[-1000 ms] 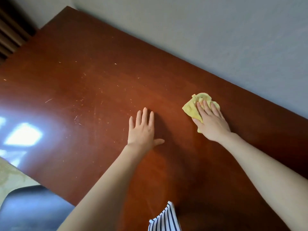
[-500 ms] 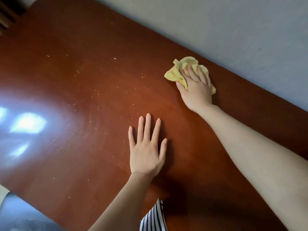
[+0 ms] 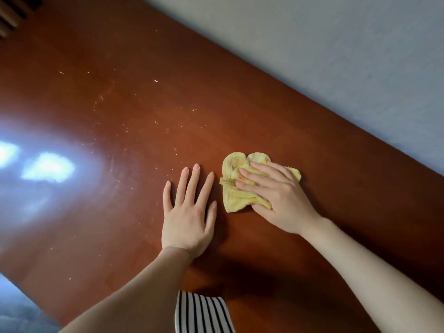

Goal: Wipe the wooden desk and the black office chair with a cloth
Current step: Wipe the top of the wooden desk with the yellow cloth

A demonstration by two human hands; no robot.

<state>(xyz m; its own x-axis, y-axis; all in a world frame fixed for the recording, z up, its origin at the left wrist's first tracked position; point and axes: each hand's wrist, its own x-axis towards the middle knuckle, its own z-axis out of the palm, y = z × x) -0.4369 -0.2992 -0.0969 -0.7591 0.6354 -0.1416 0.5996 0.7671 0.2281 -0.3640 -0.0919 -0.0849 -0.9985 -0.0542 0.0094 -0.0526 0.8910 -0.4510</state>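
Note:
The reddish-brown wooden desk (image 3: 120, 116) fills most of the head view, with pale specks and crumbs scattered over its left half. A crumpled yellow cloth (image 3: 234, 164) lies on the desk near the middle. My right hand (image 3: 281, 198) presses down on the cloth with fairly straight fingers and covers its right part. My left hand (image 3: 187, 217) rests flat on the bare wood just left of the cloth, fingers spread and holding nothing. No black office chair can be made out.
A grey wall (image 3: 336, 56) runs along the desk's far edge. A dark slatted thing (image 3: 9, 13) shows at the top left corner. A dark grey-blue surface (image 3: 14, 308) lies below the desk's near-left edge. A striped garment (image 3: 201, 313) hangs at the bottom.
My right hand has drawn the cloth back from near the wall edge toward me, ending beside my left hand. My left hand has stayed flat on the desk.

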